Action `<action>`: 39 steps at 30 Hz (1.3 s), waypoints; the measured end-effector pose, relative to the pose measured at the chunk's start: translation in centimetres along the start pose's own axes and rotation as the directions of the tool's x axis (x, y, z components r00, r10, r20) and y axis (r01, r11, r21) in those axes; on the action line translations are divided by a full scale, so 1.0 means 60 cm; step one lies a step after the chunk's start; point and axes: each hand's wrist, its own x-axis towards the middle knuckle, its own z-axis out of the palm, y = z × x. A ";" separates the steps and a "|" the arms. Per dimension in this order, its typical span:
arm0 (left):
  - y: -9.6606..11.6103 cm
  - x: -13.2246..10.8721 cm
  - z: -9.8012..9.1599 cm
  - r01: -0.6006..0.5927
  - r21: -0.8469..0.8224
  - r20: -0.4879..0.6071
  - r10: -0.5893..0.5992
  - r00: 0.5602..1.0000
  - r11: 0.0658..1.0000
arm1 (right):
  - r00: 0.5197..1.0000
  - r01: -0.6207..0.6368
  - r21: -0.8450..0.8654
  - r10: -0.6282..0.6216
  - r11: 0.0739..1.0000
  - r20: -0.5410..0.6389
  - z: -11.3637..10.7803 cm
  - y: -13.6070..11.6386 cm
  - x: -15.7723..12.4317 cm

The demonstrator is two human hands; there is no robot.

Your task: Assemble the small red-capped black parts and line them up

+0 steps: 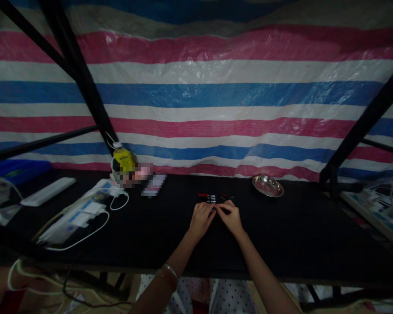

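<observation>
My left hand rests on the black tabletop with its fingers bent and their tips together. My right hand meets it from the right, thumb and forefinger pinched. Whatever lies between the fingertips is too small and dark to make out. Just beyond my left fingers lie several small slim pieces with silver ends, among them a red-and-silver piece. A few small red and black pieces lie just past my right fingertips.
A shiny round metal dish stands at the back right. To the left are a power strip with white cables, a long white box, a phone-like slab and a yellow bottle. Black frame posts flank the table.
</observation>
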 end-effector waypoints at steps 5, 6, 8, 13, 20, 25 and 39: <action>0.001 0.000 0.000 0.001 -0.011 -0.018 -0.001 1.000 1.000 | 0.999 0.048 0.000 -0.048 0.999 0.025 -0.001 -0.005 -0.002; 0.002 0.000 0.000 0.001 -0.010 -0.022 -0.002 1.000 1.000 | 0.998 0.052 -0.001 -0.052 0.999 0.036 -0.002 -0.006 -0.002; 0.003 0.001 0.000 0.009 -0.009 -0.021 -0.009 1.000 1.000 | 0.997 0.049 -0.009 -0.048 0.999 0.056 -0.005 -0.005 -0.001; 0.007 0.005 -0.003 0.080 -0.016 -0.020 -0.080 0.997 0.997 | 0.995 -0.062 -0.255 0.039 0.965 -0.094 -0.020 0.022 0.002; 0.005 0.005 -0.001 0.167 -0.050 -0.052 -0.170 0.984 0.985 | 0.970 -0.216 -0.579 0.105 0.786 -0.219 -0.026 0.080 -0.008; 0.005 0.005 -0.002 0.213 -0.066 -0.062 -0.217 0.974 0.975 | 0.969 -0.174 -0.569 0.037 0.804 -0.244 -0.022 0.088 -0.013; 0.006 0.007 -0.006 0.243 -0.087 -0.033 -0.246 0.969 0.966 | 0.975 -0.203 -0.170 0.183 0.964 -0.128 -0.025 0.046 0.007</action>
